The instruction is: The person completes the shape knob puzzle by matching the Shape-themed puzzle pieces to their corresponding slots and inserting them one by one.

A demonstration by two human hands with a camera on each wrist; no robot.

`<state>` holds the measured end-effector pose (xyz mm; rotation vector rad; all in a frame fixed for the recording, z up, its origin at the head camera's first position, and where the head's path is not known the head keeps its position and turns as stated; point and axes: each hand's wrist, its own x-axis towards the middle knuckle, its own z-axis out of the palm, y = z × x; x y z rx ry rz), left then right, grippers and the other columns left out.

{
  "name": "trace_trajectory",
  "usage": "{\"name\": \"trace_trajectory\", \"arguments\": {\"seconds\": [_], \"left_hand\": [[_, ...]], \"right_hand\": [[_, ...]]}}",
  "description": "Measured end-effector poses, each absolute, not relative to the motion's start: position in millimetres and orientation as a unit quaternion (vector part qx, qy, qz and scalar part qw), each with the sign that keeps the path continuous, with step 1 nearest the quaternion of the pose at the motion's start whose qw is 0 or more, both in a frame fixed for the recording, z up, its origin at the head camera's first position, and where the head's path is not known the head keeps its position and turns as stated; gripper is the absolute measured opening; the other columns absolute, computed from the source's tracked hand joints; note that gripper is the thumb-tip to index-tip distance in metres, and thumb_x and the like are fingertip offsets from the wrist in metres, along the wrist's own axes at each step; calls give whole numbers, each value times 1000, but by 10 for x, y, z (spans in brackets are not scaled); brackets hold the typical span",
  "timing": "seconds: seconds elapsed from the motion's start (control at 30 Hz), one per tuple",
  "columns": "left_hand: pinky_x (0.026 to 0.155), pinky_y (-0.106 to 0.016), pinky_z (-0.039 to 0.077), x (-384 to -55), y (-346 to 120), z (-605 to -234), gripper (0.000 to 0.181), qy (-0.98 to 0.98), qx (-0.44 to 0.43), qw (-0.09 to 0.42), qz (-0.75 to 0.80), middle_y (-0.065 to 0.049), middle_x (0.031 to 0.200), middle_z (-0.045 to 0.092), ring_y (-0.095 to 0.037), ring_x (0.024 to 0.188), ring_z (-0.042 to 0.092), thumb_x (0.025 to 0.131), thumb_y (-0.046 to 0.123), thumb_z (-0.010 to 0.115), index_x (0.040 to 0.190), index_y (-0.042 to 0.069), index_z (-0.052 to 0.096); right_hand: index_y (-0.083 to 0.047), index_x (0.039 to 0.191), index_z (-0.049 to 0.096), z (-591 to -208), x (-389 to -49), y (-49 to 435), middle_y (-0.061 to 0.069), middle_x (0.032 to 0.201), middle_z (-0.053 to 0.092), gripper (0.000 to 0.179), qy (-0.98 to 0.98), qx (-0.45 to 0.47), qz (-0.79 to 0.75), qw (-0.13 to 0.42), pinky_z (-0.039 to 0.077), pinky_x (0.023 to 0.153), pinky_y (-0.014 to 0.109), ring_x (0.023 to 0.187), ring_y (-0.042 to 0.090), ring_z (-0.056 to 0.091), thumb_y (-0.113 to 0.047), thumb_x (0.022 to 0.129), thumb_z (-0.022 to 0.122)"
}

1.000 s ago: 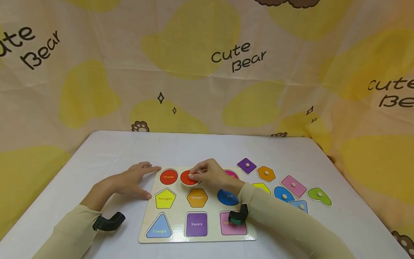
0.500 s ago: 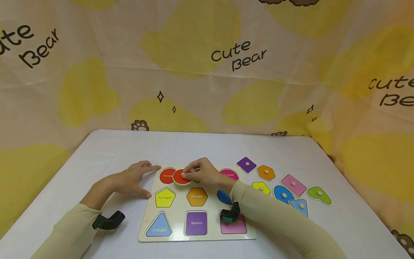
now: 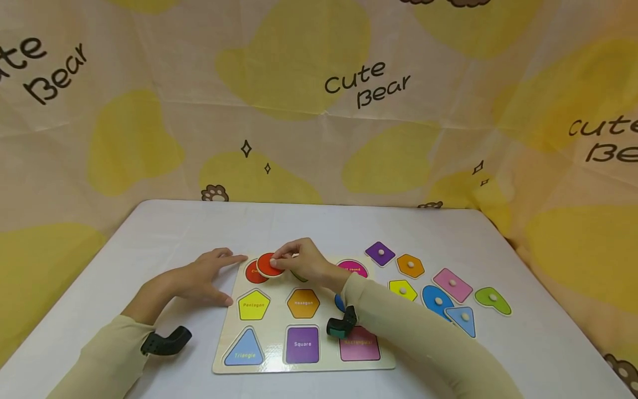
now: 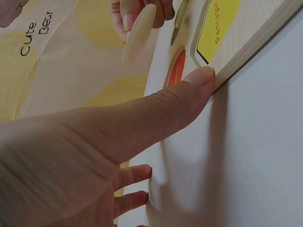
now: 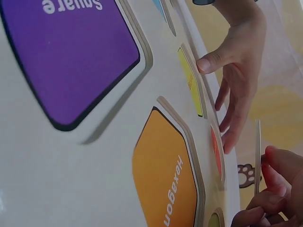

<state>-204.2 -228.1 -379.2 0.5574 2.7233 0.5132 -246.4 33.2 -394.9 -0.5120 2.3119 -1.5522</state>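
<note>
My right hand (image 3: 308,263) pinches a red round puzzle piece (image 3: 266,268) by its knob. It hangs tilted over the pale wooden puzzle board (image 3: 279,307), partly covering the red Circular recess (image 3: 252,272) in the head view. From the left wrist, the piece's bare wooden underside (image 4: 140,35) shows, apart from the board. The right wrist view has it nearly edge-on. My left hand (image 3: 199,277) lies spread at the board's left side, thumb (image 4: 201,78) touching the edge and index finger at the far corner. Behind the right hand, the green recess is mostly hidden.
Loose knobbed pieces lie right of the board: a purple square (image 3: 376,252), orange hexagon (image 3: 406,262), yellow pentagon (image 3: 397,285), pink rectangle (image 3: 448,279), blue oval (image 3: 431,295), light blue triangle (image 3: 461,326) and green piece (image 3: 484,295). The triangle overlaps the oval. A printed cloth (image 3: 299,111) hangs behind.
The right hand has carried the red round piece leftward, from over the top middle of the board to above the Circular recess, tilting it up. The left hand has stayed put.
</note>
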Motion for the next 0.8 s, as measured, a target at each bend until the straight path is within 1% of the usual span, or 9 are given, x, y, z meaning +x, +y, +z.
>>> {"name": "trace_trajectory", "arguments": {"seconds": [0.13, 0.3, 0.43, 0.53, 0.7, 0.8], "left_hand": [[105, -78, 36, -2037, -2281, -3785, 96, 951, 197, 156, 181, -32, 155, 34, -57, 141, 31, 73, 45, 87, 153, 17, 44], [105, -78, 36, -2033, -2283, -3784, 96, 950, 195, 160, 182, -33, 156, 33, -57, 142, 30, 73, 45, 87, 153, 18, 43], [105, -78, 36, -2034, -2288, -3788, 96, 951, 195, 161, 181, -32, 156, 33, -57, 141, 30, 73, 44, 87, 154, 18, 43], [104, -78, 37, -2037, -2289, -3796, 96, 951, 193, 160, 181, -31, 156, 33, -56, 141, 31, 73, 45, 87, 154, 19, 43], [103, -78, 39, -2040, -2291, -3811, 96, 953, 190, 158, 177, -31, 156, 33, -56, 141, 31, 72, 46, 87, 154, 20, 43], [103, -77, 39, -2040, -2294, -3819, 96, 953, 189, 157, 176, -30, 156, 33, -55, 141, 32, 72, 46, 87, 154, 20, 43]], "right_hand": [[-4, 99, 79, -3958, -2478, 291, 1, 90, 67, 15, 808, -178, -542, 150, 37, 74, 24, 95, 14, 47, -17, 91, 77], [-2, 99, 79, -3975, -2493, 241, 6, 95, 70, 16, 806, -172, -546, 149, 37, 79, 25, 97, 15, 48, -16, 91, 76], [-4, 98, 79, -3989, -2508, 198, 4, 94, 70, 15, 806, -164, -548, 152, 36, 81, 27, 97, 14, 48, -16, 90, 77], [-6, 97, 80, -4004, -2521, 167, 1, 92, 70, 13, 808, -156, -547, 154, 35, 79, 27, 95, 14, 47, -17, 90, 78], [-7, 96, 81, -4003, -2522, 123, 0, 90, 66, 12, 813, -156, -540, 150, 34, 74, 26, 92, 14, 46, -16, 89, 78], [-7, 96, 81, -3991, -2514, 98, -1, 90, 66, 12, 814, -156, -538, 153, 34, 73, 25, 91, 14, 46, -16, 89, 78]]}}
